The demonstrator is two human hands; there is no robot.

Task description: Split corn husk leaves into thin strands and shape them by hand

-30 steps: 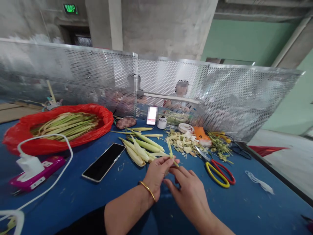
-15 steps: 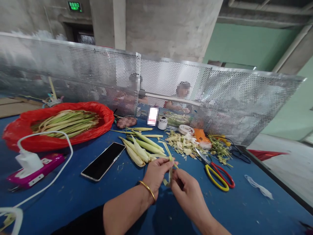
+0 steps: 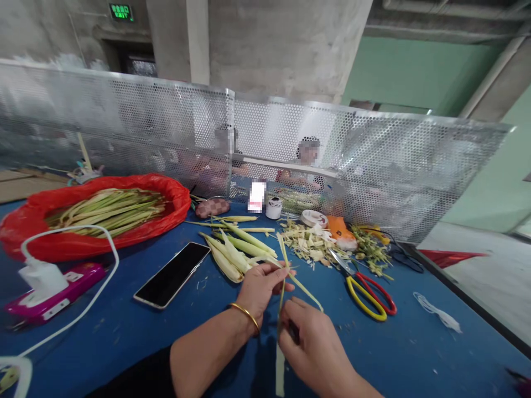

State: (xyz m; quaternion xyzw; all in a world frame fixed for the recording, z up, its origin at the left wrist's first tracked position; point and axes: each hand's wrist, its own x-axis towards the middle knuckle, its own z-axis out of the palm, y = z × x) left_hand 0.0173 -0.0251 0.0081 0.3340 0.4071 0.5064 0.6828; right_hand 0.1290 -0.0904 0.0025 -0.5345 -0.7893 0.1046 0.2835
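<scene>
My left hand (image 3: 260, 290), with a gold bangle at the wrist, pinches pale green leaf strips (image 3: 283, 247) where they cross, between thumb and forefinger. One strip slants off to the right past the fingertips. My right hand (image 3: 313, 340) is closed on a long strip (image 3: 280, 367) that runs from the left fingertips down past the knuckles toward the lower frame edge. Its fingertips are partly hidden behind the hand. Just beyond my left hand lies a small pile of husk-like leaves (image 3: 228, 260). Scissors (image 3: 367, 293) with red and yellow handles rest to the right.
A red plastic bag (image 3: 174, 193) of long leaves stands at left. Nearby are a phone (image 3: 172, 275) and a purple power strip (image 3: 62, 290) with a white cable. Leaf scraps (image 3: 307, 243), a tape roll (image 3: 314, 218) and white string (image 3: 437, 312) lie right. A perforated metal screen (image 3: 286, 132) closes the back.
My right hand has moved down and drawn the strip out long below the left fingers. Another strip now sticks out to the right. My left hand keeps its pinch.
</scene>
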